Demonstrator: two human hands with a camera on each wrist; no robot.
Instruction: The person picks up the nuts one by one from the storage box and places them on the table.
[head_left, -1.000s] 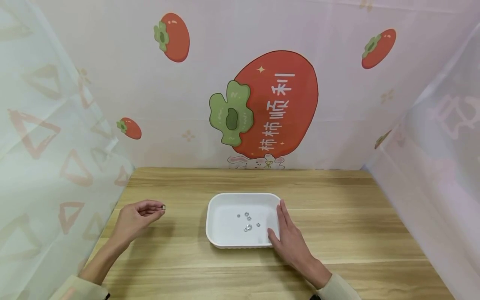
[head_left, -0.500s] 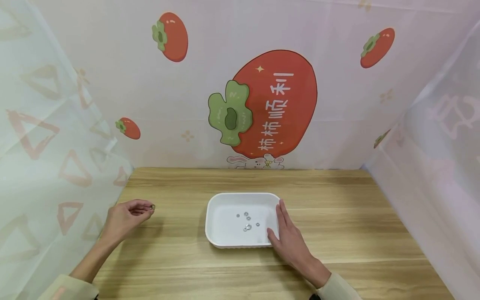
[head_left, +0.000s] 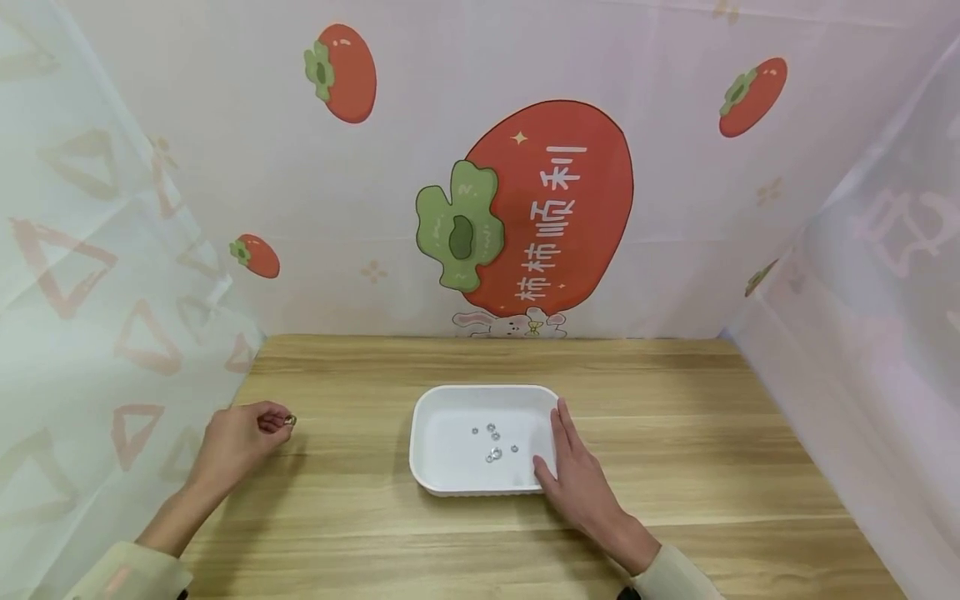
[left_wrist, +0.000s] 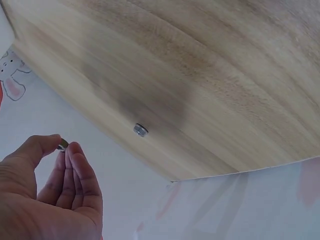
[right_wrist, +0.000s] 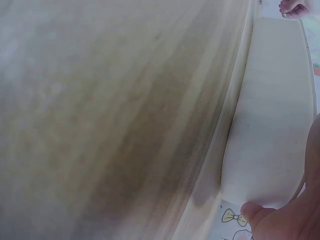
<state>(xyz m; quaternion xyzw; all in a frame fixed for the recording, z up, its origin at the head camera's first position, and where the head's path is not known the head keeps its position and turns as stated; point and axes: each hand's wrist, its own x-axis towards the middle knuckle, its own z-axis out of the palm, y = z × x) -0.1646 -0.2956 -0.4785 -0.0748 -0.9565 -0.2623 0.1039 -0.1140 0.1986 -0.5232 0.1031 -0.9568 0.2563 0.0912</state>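
My left hand [head_left: 242, 440] pinches a small metal nut [left_wrist: 62, 145] between thumb and fingertip, over the left part of the table. Below it, in the left wrist view, another metal nut [left_wrist: 140, 130] lies on the wood; the head view does not show that one. My right hand [head_left: 588, 492] holds the right end of a white tray [head_left: 438, 483], its thumb over the inside and its fingers along the outer side. Several small silvery nuts [head_left: 496, 453] of differing sizes lie loose on the tray floor, grouped right of its middle.
The wooden table [head_left: 360, 533] runs back to a cloth backdrop [head_left: 360, 183] printed with persimmons. Pale cloth sides [head_left: 97, 400] stand along its left and right edges.
My left hand has moved left and slightly down, away from the tray, with the nut still in its fingertips. The right hand and the tray have stayed in place.
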